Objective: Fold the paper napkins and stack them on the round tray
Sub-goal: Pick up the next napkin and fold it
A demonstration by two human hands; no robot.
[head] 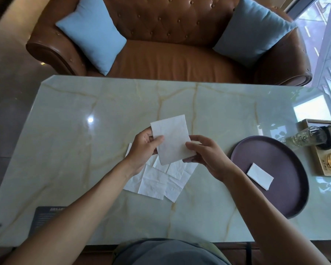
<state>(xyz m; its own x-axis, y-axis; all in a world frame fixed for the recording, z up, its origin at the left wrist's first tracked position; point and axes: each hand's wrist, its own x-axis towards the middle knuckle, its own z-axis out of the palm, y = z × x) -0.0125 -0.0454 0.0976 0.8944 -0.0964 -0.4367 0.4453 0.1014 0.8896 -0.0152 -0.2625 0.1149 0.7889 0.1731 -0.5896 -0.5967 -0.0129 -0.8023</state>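
tray point(287, 199) mostly bare, bottle point(304, 137) crowds far rim

This looks like a lounge or café seating area, perhaps in a hotel. A tufted brown leather sofa point(172, 41) with two light blue cushions point(92, 33) stands behind a glossy marble-look table point(103, 104). At the right, a tall window point(319, 35) looks down on a street. A wooden box point(325, 150) with a glass bottle point(306, 137) sits on the table edge.

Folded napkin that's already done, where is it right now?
Head view, right side: the folded napkin lies flat on the round tray, toward its near half, right of the right hand.
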